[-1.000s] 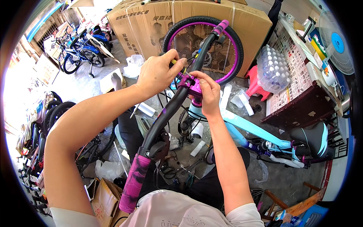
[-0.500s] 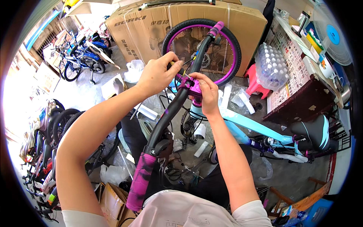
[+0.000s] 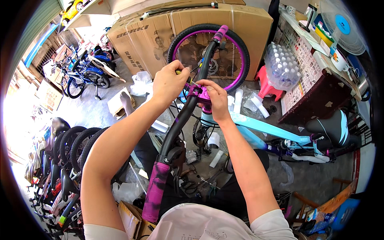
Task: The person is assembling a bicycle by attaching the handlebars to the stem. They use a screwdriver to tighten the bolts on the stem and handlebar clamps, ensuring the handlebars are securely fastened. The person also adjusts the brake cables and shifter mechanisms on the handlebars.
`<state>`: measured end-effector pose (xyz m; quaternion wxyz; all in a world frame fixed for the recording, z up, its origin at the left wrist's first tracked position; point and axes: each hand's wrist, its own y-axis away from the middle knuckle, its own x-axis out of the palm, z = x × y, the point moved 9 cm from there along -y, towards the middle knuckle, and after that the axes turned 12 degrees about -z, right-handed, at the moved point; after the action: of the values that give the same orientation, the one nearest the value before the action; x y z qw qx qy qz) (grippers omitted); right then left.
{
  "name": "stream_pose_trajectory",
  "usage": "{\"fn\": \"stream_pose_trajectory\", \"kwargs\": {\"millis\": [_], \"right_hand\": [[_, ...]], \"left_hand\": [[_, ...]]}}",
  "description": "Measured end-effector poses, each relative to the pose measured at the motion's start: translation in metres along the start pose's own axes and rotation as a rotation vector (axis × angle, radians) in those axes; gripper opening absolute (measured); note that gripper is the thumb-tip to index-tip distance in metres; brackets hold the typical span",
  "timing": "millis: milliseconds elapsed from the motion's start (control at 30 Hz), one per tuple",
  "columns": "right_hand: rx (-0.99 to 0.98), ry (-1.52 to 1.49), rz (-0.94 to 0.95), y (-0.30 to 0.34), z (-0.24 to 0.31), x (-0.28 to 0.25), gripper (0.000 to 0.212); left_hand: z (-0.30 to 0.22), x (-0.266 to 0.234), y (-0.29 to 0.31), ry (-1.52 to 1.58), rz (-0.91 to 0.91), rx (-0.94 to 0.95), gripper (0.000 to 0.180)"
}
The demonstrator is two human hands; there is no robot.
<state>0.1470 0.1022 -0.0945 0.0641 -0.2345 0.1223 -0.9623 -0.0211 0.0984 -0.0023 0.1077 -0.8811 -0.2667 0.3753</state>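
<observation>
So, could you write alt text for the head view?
The left hand holds a slim tool at the purple handlebar stem of a light-blue bicycle; the right hand touches the stem. Behind the front wheel stands a cardboard box.

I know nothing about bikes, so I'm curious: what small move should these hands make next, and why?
Probably check that the tool is seated before turning it: the left hand grips it with its far end at the purple stem, and the right hand is there too, but whether the tip has engaged is too small to tell.
</observation>
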Motion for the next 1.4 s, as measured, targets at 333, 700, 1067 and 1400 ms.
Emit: {"fn": "stream_pose_trajectory", "kwargs": {"millis": [333,700,1067,1400], "right_hand": [[-0.004,-0.019,0.030,-0.002,-0.005,0.003,0.031],[-0.004,-0.017,0.016,0.000,-0.004,0.002,0.030],[-0.016,-0.001,0.017,0.000,-0.003,0.002,0.030],[-0.009,-0.018,0.002,-0.001,-0.005,0.002,0.030]], "left_hand": [[-0.010,-0.012,0.004,0.171,0.022,0.207,0.023],[0.001,-0.006,-0.012,0.122,0.177,0.082,0.024],[0.006,-0.019,0.020,0.152,0.397,-0.341,0.019],[-0.008,-0.015,0.013,0.032,0.451,-0.365,0.020]]}}
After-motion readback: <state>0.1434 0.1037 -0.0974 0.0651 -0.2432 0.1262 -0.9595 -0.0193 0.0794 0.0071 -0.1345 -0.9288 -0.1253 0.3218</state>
